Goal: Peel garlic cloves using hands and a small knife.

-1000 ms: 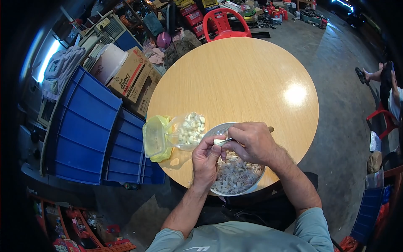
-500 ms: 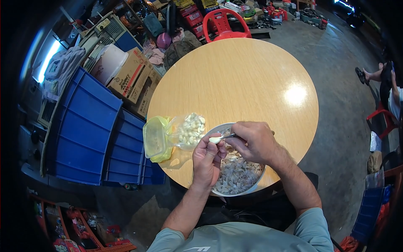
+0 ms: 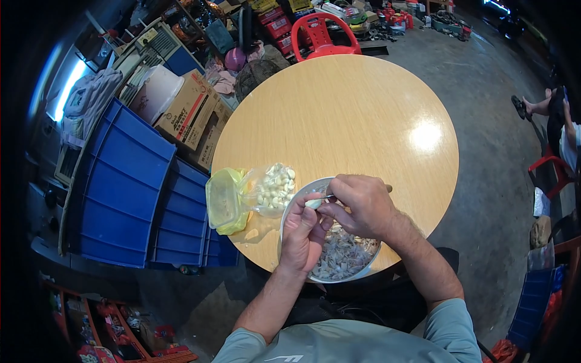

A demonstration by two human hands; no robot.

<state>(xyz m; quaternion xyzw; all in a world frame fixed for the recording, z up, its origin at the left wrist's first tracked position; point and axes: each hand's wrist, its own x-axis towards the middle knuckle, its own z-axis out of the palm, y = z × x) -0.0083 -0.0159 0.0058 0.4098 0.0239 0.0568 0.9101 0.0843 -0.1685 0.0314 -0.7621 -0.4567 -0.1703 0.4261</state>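
Over the bowl, my left hand (image 3: pixel 298 237) pinches a pale garlic clove (image 3: pixel 313 204) between thumb and fingertips. My right hand (image 3: pixel 365 206) is closed around a small knife (image 3: pixel 330 196); its thin blade meets the clove, and a brown handle end sticks out past the hand. Beneath both hands stands a white bowl (image 3: pixel 330 281) holding papery garlic skins (image 3: pixel 344 254), partly hidden by my hands. Left of it lies a clear plastic bag of peeled garlic cloves (image 3: pixel 275 186). Beside that bag is a clear plastic tub (image 3: pixel 223 202) in a yellow bag (image 3: pixel 233 227).
Everything rests on a round wooden table (image 3: pixel 339 115). A red plastic chair (image 3: pixel 324 39) stands at its far edge. Large blue panels (image 3: pixel 118 187) and cardboard boxes (image 3: pixel 190 115) line the left side. At the far right sits another person (image 3: pixel 560 121) on a red chair.
Both hands have shifted slightly downward, with the clove and blade lower over the bowl. The clove is turned a little in my left fingers, and more of the bowl's left rim shows.
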